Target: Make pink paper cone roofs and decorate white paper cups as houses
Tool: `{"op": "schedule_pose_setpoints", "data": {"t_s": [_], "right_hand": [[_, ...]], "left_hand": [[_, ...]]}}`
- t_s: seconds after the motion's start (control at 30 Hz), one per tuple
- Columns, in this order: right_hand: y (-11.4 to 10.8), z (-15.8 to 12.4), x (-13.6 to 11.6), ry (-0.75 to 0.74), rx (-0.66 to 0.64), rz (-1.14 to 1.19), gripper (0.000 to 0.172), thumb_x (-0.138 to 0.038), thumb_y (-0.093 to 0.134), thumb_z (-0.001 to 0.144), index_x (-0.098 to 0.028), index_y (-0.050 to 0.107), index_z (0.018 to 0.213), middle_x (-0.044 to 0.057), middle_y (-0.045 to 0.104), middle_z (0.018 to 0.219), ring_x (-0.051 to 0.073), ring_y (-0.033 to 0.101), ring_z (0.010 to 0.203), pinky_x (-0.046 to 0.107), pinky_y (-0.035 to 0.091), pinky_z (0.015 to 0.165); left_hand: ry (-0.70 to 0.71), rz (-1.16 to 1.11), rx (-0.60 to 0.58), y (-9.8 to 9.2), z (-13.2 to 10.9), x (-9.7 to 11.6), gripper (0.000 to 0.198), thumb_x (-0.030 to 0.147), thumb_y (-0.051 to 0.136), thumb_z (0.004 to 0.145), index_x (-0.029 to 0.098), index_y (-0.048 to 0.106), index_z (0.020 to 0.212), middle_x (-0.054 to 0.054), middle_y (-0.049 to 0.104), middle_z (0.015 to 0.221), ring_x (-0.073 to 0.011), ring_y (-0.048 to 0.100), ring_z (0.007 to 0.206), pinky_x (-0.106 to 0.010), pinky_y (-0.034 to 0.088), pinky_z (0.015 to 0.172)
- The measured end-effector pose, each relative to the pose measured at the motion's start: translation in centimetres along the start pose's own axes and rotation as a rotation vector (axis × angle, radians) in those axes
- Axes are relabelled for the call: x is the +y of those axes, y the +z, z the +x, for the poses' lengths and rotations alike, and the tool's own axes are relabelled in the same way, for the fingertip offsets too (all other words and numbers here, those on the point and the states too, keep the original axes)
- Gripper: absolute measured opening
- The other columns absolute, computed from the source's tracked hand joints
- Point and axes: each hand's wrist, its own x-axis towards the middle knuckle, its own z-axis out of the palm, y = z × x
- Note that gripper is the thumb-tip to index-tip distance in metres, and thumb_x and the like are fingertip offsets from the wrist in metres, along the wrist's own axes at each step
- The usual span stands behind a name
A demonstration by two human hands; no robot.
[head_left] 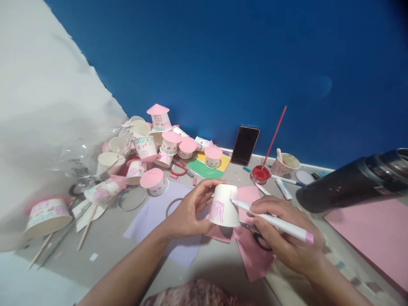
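My left hand (188, 214) grips a white paper cup (227, 210) turned upside down, thumb near the rim and fingers behind its base. Purple-pink strokes mark the cup's left side, and a thin line shows higher up. In my right hand (287, 231) is a white marker pen (274, 221) with a pink end, its tip touching the cup's side. Beneath the cup lie cut pieces of pink paper (255, 253) and a pair of scissors (261, 240) with black handles, partly covered by my right hand.
Decorated cups with pink paper tops (153, 180) pile up at the left. A phone (245, 145) leans on the blue wall. Right of it stand a red pot (259, 175) with a stick, a patterned cup (287, 163) and a dark flask (350, 180). Lilac paper (149, 214) lies left.
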Motion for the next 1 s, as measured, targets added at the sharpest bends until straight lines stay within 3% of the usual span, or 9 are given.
{"op": "schedule_pose_setpoints", "data": {"t_s": [0.53, 1.0], "right_hand": [[-0.21, 0.28, -0.26, 0.017, 0.074, -0.026, 0.016, -0.008, 0.06, 0.091, -0.021, 0.068, 0.095, 0.004, 0.077, 0.078, 0.02, 0.075, 0.069, 0.027, 0.058, 0.06], [-0.51, 0.38, -0.51, -0.012, 0.022, -0.059, 0.014, -0.012, 0.059, 0.091, -0.021, 0.069, 0.094, 0.004, 0.079, 0.078, 0.02, 0.077, 0.069, 0.027, 0.061, 0.061]], "left_hand": [[0.002, 0.029, -0.018, 0.26, -0.02, 0.11, 0.079, 0.006, 0.077, 0.074, 0.03, 0.049, 0.144, -0.013, 0.047, 0.153, -0.0339, 0.049, 0.145, -0.047, 0.041, 0.119], [-0.026, 0.016, 0.019, 0.27, -0.16, 0.16, 0.076, 0.01, 0.079, 0.075, 0.028, 0.049, 0.142, -0.015, 0.048, 0.154, -0.0333, 0.051, 0.142, -0.045, 0.042, 0.117]]}}
